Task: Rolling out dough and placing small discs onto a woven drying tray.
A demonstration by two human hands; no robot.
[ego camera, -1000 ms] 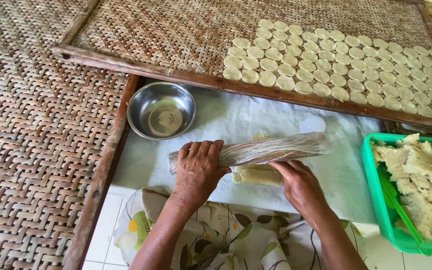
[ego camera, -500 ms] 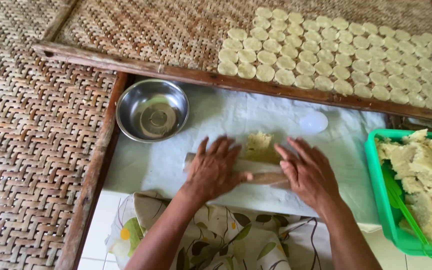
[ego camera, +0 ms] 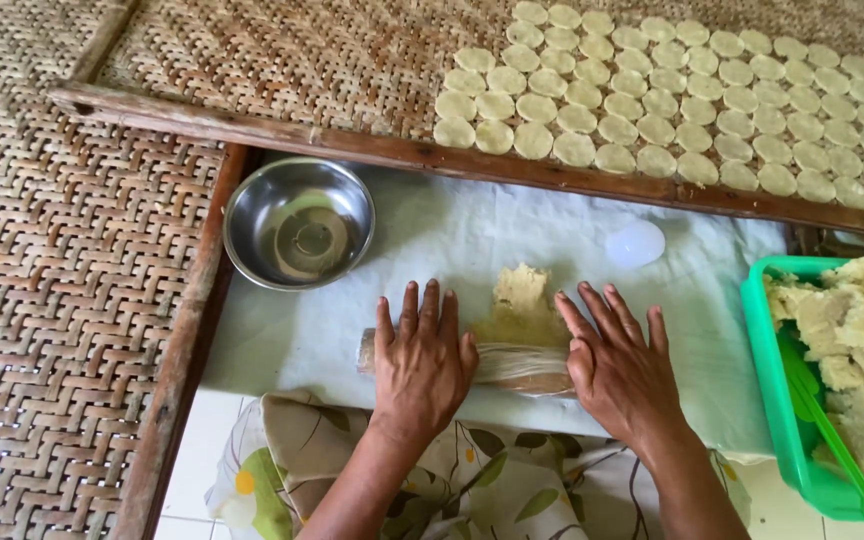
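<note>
1. Dough [ego camera: 522,300], a pale flattened lump, lies on a white cloth [ego camera: 432,240], partly under a rolling pin [ego camera: 517,365].
2. Left hand [ego camera: 422,360] and right hand [ego camera: 620,370] both press flat on the pin, palms down, fingers spread, gripping nothing.
3. Many small round discs [ego camera: 672,110] already sit in rows on a woven drying tray [ego camera: 282,60].
4. More raw dough fills a green basket [ego camera: 767,350] at right, so plenty seems left.
5. An empty steel bowl [ego camera: 299,222] rests nearby.
</note>
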